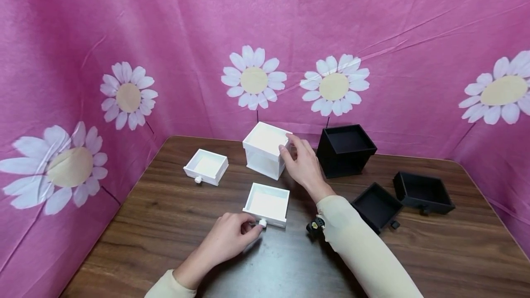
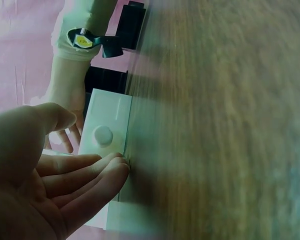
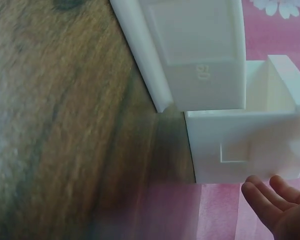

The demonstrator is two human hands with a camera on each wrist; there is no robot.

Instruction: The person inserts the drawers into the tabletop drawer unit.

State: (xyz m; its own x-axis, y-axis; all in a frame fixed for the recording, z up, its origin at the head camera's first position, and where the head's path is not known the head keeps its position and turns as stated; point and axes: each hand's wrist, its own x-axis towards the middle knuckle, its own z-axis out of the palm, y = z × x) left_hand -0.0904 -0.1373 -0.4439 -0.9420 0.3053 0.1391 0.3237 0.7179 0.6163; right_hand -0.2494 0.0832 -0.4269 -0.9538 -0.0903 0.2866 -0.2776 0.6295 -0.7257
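A white drawer (image 1: 267,201) with a round knob (image 2: 103,136) lies on the table, its knob side toward me. My left hand (image 1: 232,238) is at that knob, which shows between the spread thumb and the fingers in the left wrist view. Behind the drawer stands a white box (image 1: 265,160) with an open front. Alongside its right side is my right hand (image 1: 304,162), thumb near the top edge. The right hand's fingertips (image 3: 252,186) lie along the far edge of the box's side, loosely extended.
A second white drawer (image 1: 203,169) sits at the left. To the right stand a black box (image 1: 348,155) and two black drawers, one nearer (image 1: 377,206) and one farther right (image 1: 430,192). A pink flowered cloth (image 1: 186,59) hangs behind the wooden table (image 1: 165,229).
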